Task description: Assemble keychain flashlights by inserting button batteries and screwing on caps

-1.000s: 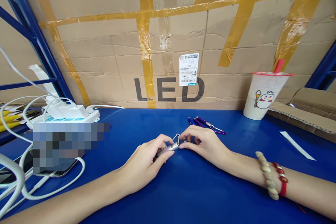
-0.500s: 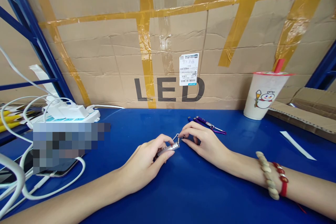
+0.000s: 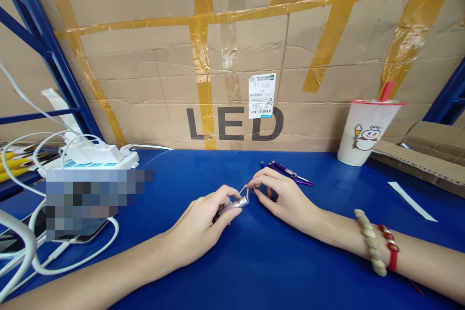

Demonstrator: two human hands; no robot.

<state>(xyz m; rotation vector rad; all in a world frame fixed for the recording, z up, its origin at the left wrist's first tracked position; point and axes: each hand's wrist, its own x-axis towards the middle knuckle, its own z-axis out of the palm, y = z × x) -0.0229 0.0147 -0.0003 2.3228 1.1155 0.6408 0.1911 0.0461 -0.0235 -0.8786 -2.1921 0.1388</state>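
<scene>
My left hand [image 3: 207,225] pinches a small silver metal tube [image 3: 234,204], which has a printed label and looks like a keychain penlight. A thin metal loop or chain [image 3: 246,191] rises from the tube's right end. At that loop's far side, the curled fingers of my right hand [image 3: 278,193] close on a tiny metal clasp [image 3: 253,187], partly covered by the fingertips. Just behind my right hand lie slim purple tools [image 3: 286,170] with a purple cord loop. Both hands are low over the blue tabletop [image 3: 254,261].
To the left are a white power strip [image 3: 98,157], looping white cables [image 3: 112,237] and a phone [image 3: 87,232]. A lidded drink cup [image 3: 366,131] with a red straw stands at the right, near a white strip [image 3: 412,201] and an open carton [image 3: 421,160]. Behind rises a large cardboard box [image 3: 163,87].
The fingers of my right hand have shifted slightly at the clasp. My left hand keeps the silver tube in nearly the same place.
</scene>
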